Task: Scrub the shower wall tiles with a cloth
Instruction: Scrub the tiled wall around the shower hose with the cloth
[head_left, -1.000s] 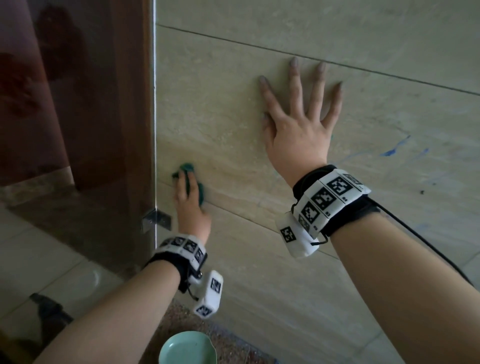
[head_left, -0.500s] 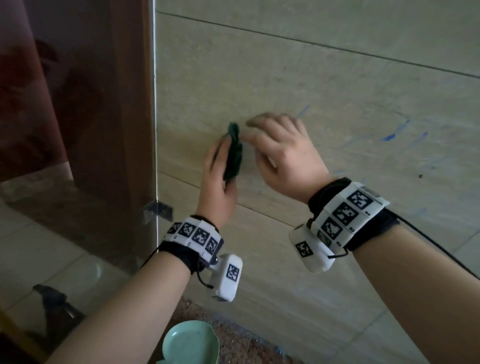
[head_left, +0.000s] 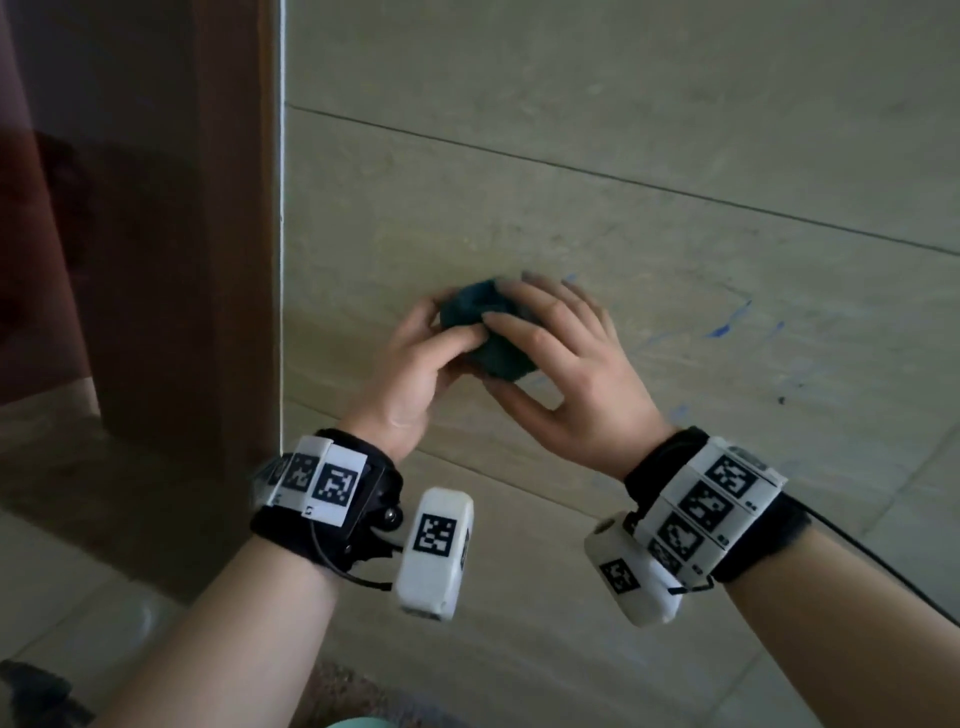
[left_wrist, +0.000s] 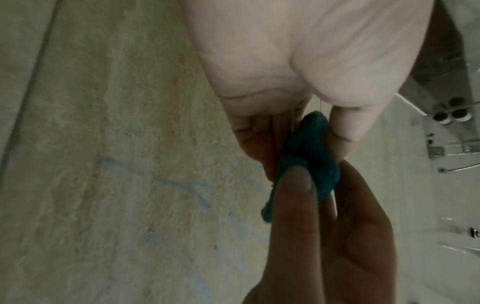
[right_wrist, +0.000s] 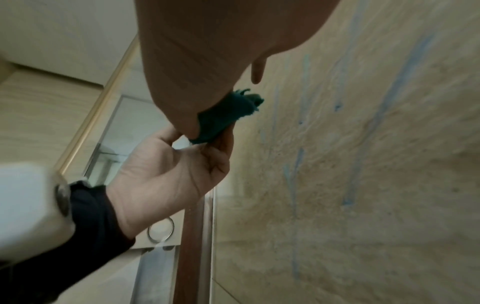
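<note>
The small dark teal cloth (head_left: 488, 332) is bunched up between both hands, just in front of the tan shower wall tiles (head_left: 649, 130). The left hand (head_left: 415, 364) pinches one side of it with thumb and fingers. The right hand (head_left: 566, 374) pinches the other side. Blue marks (head_left: 727, 322) streak the tiles to the right of the hands. A glass panel edge (head_left: 282, 208) stands at the wall's left side.

Glass panel (head_left: 140, 260), pale floor tiles (head_left: 62, 582), dim light
</note>
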